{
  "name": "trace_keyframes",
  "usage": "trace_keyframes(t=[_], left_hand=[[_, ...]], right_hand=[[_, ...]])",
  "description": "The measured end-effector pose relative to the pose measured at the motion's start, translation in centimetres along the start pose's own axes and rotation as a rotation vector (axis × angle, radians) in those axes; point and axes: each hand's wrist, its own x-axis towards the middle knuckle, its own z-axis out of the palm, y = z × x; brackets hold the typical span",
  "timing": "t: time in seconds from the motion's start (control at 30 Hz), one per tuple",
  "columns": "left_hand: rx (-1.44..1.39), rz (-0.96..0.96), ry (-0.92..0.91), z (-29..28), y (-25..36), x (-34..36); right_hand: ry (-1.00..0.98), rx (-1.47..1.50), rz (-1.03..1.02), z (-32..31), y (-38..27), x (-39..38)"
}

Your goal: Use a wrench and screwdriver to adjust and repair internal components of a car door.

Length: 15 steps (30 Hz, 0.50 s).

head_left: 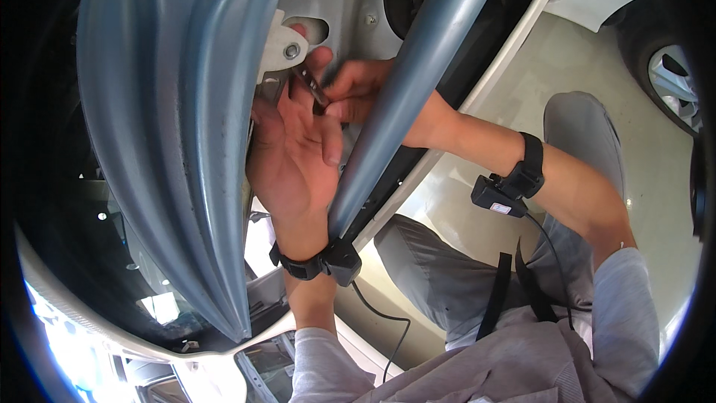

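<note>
My left hand is palm up beside a pale metal bracket with a bolt in it. Its fingers are stretched and apart, reaching up under the bracket, with some tips hidden behind it. A slim metal tool, perhaps a small wrench, slants from just below the bolt across the left fingers. Pinched round the tool's lower end is my right hand, its fingers slightly blurred. The right wrist passes behind a blue-grey bar.
A large ribbed blue-grey panel fills the left side, close to my left hand. The pale body edge of a vehicle runs diagonally past my right forearm. On the far right stands a wheel. Black cabled straps circle both forearms.
</note>
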Motion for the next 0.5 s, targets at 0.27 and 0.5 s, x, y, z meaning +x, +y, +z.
trace_keyframes(t=[0.27,0.5], left_hand=[[-0.095,-0.007,-0.066,-0.2,-0.2,0.0],[-0.153,0.017,-0.151,-0.3,-0.4,0.7]], right_hand=[[0.085,-0.416,-0.144,-0.3,-0.1,-0.8],[0.366,-0.899,-0.497,-1.7,-0.8,-1.0]])
